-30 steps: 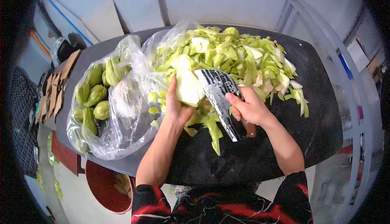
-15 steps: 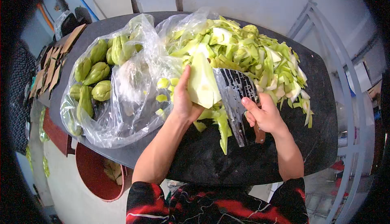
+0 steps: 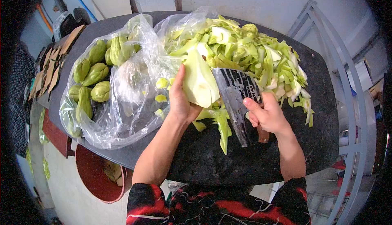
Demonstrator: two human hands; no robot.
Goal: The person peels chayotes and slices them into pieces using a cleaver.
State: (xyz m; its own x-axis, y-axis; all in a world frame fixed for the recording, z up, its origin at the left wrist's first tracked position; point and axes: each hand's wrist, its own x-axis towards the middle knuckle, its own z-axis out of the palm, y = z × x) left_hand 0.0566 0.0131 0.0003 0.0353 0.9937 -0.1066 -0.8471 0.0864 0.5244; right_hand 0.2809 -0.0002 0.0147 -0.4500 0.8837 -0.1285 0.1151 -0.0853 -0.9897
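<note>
My left hand (image 3: 181, 98) is closed around a peeled, pale green chayote (image 3: 199, 80), held above the dark table with its narrow end pointing away from me. In my right hand (image 3: 267, 113) is a cleaver (image 3: 234, 98) with a wide, dark blade and a wooden handle; bits of pale residue stick to the blade. Its edge side faces the chayote, and a small gap shows between them. Behind both hands spreads a big heap of green peelings (image 3: 253, 53). A few longer peel strips (image 3: 223, 131) lie under the chayote and the blade.
To the left, a clear plastic bag (image 3: 122, 123) holds several unpeeled chayotes (image 3: 97, 74). The dark table (image 3: 212, 164) has a rounded edge. A red bin (image 3: 96, 176) stands below it at left, and a grey metal rail (image 3: 347, 70) rises at right.
The chayote has turned slightly in my left hand and shifted a little left, so a different face shows. The cleaver has moved only slightly.
</note>
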